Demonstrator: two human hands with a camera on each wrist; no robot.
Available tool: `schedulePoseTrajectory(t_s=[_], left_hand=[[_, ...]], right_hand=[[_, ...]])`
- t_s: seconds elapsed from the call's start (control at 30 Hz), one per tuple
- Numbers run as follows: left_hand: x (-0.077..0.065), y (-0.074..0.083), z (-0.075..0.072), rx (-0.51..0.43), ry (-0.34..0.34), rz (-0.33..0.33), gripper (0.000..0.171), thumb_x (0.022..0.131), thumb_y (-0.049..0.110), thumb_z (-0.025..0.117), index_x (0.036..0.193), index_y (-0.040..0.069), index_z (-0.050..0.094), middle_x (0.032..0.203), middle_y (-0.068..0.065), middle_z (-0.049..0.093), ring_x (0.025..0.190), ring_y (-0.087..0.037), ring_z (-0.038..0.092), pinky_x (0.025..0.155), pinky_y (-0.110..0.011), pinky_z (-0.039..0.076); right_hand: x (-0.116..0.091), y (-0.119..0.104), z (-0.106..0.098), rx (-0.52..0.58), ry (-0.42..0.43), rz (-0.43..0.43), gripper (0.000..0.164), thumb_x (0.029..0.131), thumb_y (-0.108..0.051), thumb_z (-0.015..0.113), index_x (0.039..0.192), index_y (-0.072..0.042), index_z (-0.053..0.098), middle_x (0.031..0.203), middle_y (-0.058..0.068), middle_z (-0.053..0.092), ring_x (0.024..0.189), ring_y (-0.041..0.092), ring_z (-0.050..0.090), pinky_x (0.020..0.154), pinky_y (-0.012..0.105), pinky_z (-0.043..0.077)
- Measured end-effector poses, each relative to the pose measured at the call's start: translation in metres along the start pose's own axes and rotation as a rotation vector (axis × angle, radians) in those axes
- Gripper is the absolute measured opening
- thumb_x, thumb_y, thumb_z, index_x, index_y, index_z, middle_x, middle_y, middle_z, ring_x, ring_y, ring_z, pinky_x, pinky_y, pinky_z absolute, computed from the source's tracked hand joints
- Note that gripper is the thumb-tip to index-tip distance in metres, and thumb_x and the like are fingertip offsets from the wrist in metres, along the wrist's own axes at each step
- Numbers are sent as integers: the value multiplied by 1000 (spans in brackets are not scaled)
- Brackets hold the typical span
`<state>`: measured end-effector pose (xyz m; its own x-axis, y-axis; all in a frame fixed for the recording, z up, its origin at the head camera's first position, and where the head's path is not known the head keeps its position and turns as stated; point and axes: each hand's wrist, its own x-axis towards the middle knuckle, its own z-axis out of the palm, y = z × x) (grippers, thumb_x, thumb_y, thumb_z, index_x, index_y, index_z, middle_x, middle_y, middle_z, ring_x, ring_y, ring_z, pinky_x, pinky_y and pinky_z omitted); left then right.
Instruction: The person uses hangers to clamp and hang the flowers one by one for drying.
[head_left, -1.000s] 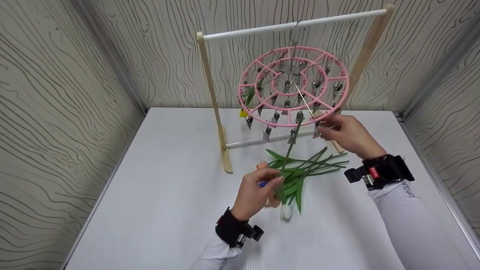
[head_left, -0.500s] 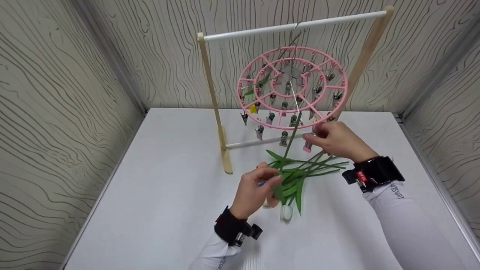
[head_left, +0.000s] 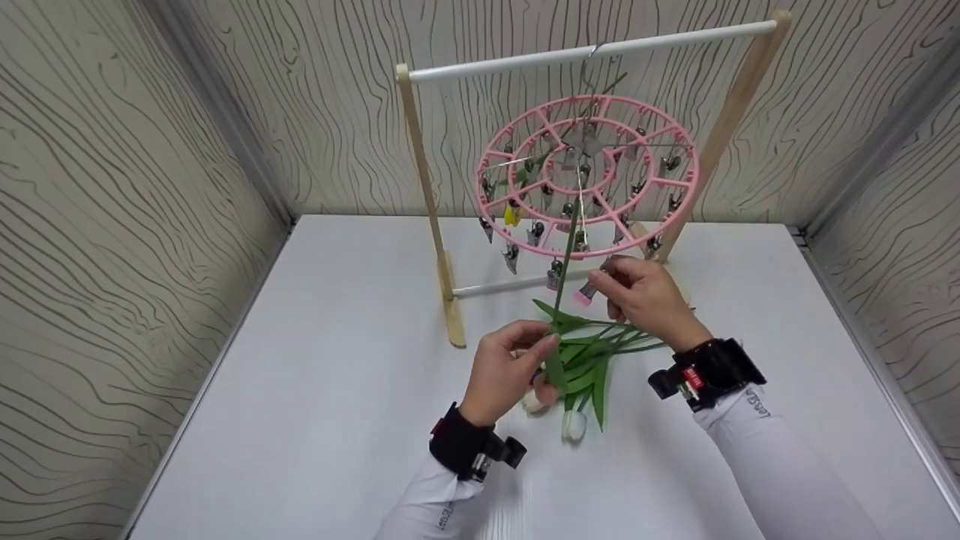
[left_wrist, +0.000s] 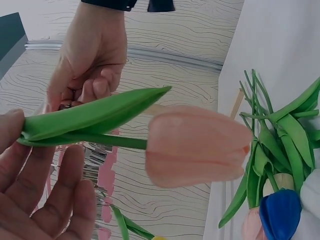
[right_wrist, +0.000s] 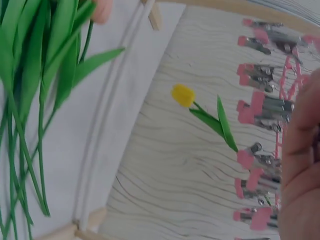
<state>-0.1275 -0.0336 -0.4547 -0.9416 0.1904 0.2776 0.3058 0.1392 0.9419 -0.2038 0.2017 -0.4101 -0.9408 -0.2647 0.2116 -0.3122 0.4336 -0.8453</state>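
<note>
My left hand point(head_left: 506, 371) pinches a pink tulip point(left_wrist: 197, 145) at its leaf and stem, bloom down. Its green stem point(head_left: 566, 270) points up to the front of a round pink clip hanger point(head_left: 671, 181). Just to the right, my right hand point(head_left: 649, 296) holds one of the hanger's metal clips point(head_left: 586, 291), with a pink tip, between thumb and fingers. Stem and clip are apart. Whether the clip's jaws are parted cannot be made out. A yellow tulip point(right_wrist: 183, 95) hangs from another clip on the hanger's left side.
The hanger hooks onto the white top rod point(head_left: 510, 62) of a wooden-legged rack. Below my hands several tulips lie in a pile on the white table point(head_left: 315, 405), among them a white tulip point(head_left: 574, 425) and a blue tulip point(left_wrist: 281, 215). Patterned panels stand around the table.
My right hand has moved left and down with the clip, and the hanger has turned, its front clips shifting left. The yellow tulip has shifted right. My left hand has barely moved; the stem's top leans less right.
</note>
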Motion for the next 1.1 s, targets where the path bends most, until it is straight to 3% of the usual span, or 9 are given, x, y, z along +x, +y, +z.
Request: schedulePoseTrajectory(t_s=[0.23, 0.47, 0.87, 1.0, 1.1], left_hand=[[10, 1, 4, -44, 16, -25, 23, 101, 21, 73, 114, 3, 77, 109, -16, 79, 96, -15, 75, 86, -25, 59], [24, 4, 12, -147, 81, -52, 20, 100, 16, 73, 113, 0, 77, 105, -19, 79, 88, -5, 71, 81, -22, 58], [33, 10, 19, -250, 102, -66, 21, 101, 13, 73, 114, -3, 75, 107, -23, 77, 87, -4, 70, 80, -21, 57], [34, 11, 19, -259, 112, -60, 21, 101, 12, 72, 114, -3, 75, 107, -22, 78, 87, -3, 70, 79, -20, 57], [34, 12, 19, -257, 110, -48, 22, 101, 12, 71, 115, -4, 75, 108, -22, 78, 88, -3, 70, 79, -20, 57]], right_hand=[[-7, 1, 23, 218, 194, -165, 20, 104, -3, 63, 86, 4, 68, 62, -3, 62, 52, 8, 62, 51, 22, 52], [-13, -5, 40, 420, 288, -319, 24, 108, -1, 56, 90, 14, 62, 67, -1, 58, 60, 9, 67, 56, 23, 57], [-16, -10, 56, 574, 328, -364, 29, 110, -11, 55, 95, 13, 60, 71, 1, 59, 65, 11, 66, 60, 25, 57], [-15, -11, 57, 582, 336, -368, 27, 110, -11, 55, 94, 10, 61, 71, 0, 60, 65, 11, 66, 60, 25, 57], [-15, -12, 59, 577, 334, -362, 32, 111, -11, 53, 93, 15, 57, 71, -1, 60, 65, 11, 65, 60, 25, 57]])
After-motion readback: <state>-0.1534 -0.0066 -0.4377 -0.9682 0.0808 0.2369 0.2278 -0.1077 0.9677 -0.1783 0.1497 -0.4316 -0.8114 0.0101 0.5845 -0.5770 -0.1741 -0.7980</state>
